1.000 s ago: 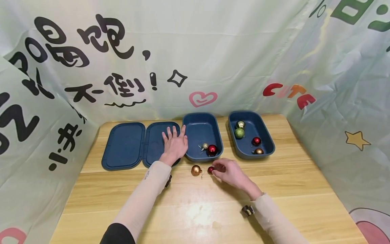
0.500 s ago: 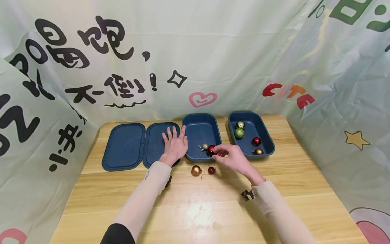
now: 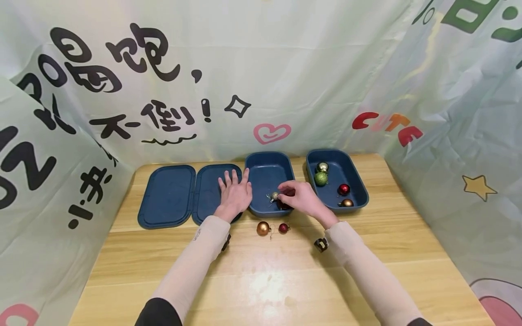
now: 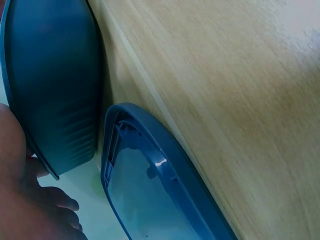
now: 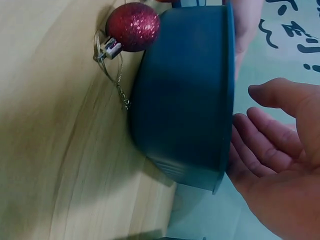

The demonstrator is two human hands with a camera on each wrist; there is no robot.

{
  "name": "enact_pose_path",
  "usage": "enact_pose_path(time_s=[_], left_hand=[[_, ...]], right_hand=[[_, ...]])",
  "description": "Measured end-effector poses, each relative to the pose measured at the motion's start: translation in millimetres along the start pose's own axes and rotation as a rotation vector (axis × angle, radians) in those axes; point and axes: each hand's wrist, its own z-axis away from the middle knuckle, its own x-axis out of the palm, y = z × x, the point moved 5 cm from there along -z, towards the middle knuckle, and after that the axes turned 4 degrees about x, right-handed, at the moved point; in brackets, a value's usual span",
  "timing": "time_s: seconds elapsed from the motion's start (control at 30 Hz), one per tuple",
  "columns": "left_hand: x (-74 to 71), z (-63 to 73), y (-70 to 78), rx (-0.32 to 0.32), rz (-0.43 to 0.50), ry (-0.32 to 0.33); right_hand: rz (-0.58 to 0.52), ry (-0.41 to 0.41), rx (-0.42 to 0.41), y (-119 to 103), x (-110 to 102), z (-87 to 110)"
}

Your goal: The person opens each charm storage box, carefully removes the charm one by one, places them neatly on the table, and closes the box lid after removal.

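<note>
My left hand (image 3: pixel 234 199) lies with fingers spread across the right-hand lid (image 3: pixel 208 188), beside the middle blue box (image 3: pixel 266 172); in the left wrist view it touches the box's rim. My right hand (image 3: pixel 303 199) reaches over that box's right front edge. Its thumb and fingers stand apart in the right wrist view, and I see nothing held between them. Near its fingertips in the box sit a small gold ornament ball (image 3: pixel 275 196) and a larger red ball (image 3: pixel 282 206), partly hidden by the hand. On the table before the box lie a copper ball (image 3: pixel 263 228) and a small glittery red ball (image 5: pixel 134 27).
To the right stands a second blue box (image 3: pixel 340 167) with a gold ball (image 3: pixel 322 167), a green ball (image 3: pixel 321 179), a red ball (image 3: pixel 344 189) and a copper ball (image 3: pixel 346 203). Another blue lid (image 3: pixel 169 197) lies at the left. Printed cloth (image 3: pixel 318 81) hangs behind.
My right hand has moved from beside the small red ball on the table, up and over the middle box's front edge. That ball stays on the table. My left hand stays in place.
</note>
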Motion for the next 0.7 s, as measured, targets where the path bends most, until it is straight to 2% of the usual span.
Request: enact_pose_path(time_s=[0.37,0.57,0.7], left_hand=[[1.6,-0.1,-0.1,-0.007,0.018,-0.008],[1.5,-0.4,-0.7,-0.005,0.021,-0.006],[1.1,-0.3,-1.0,-0.002,0.029,-0.002]], right_hand=[[0.118,-0.051,0.030,6,9,-17.0],[0.202,-0.042,-0.005,3,14,-23.2],[0.203,-0.060,0.000,2,18,-25.0]])
